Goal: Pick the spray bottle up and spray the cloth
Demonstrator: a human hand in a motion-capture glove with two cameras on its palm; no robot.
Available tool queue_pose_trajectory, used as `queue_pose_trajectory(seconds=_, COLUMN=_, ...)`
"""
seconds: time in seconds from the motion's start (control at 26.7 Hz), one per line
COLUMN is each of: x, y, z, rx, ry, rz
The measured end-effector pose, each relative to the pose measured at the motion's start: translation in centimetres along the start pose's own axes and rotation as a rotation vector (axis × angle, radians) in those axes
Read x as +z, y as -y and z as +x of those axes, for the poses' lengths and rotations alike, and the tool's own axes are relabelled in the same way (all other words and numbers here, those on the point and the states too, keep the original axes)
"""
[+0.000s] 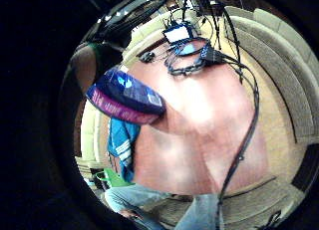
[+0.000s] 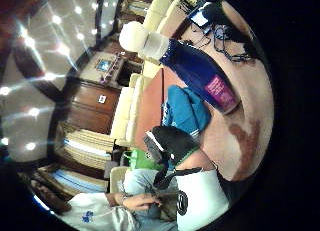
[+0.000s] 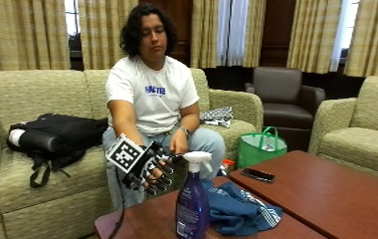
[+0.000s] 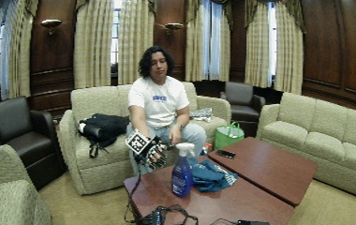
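Two low tables [image 3: 348,189] stand side by side before the sofa [image 3: 37,99] where the person sits; the nearer one carries both of the task's things. On it the cloth [image 3: 238,209], blue with pale stripes, lies crumpled in a heap, and the bottle [image 3: 192,199] stands upright just beside it, blue-bodied with a white trigger head. A phone [image 3: 258,175] rests on the farther table, well apart from the work.

Next down in scale, the right hand [image 3: 150,169] hangs above the table edge just beside the bottle's head, on the side away from the cloth. Its fingers are spread and only slightly bent, and it holds nothing. The bare hand sits near the gloved wrist. Both palm views show the bottle close and the cloth beyond it.

By my reading the step in hand is the reach: the bottle is not yet grasped. The next move calls for closing round the neck below the trigger, with a finger free for the lever, lifting, then turning the nozzle toward the cloth. Which way the nozzle faces now I cannot tell.
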State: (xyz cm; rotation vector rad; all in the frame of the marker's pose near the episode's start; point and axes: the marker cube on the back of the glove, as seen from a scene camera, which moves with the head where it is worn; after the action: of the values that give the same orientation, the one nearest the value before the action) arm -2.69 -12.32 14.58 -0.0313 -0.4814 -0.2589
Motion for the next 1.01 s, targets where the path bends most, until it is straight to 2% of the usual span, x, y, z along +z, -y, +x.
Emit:
queue_pose_trajectory(seconds=0.22, x=1.0, y=1.6, z=-1.2, rx=0.07, ry=0.087, rz=-0.007)
queue_pose_trajectory(seconds=0.45, x=2.0, y=3.6, z=-1.4, rx=0.051, ry=0.125, rz=0.056)
queue_pose_trajectory(seconds=0.6, x=2.5, y=3.8, z=-1.4, rx=0.1, ry=0.151, rz=-0.046)
queue_pose_trajectory(seconds=1.01, x=4.9, y=6.9, z=-2.0, rx=0.147, ry=0.279, rz=-0.128)
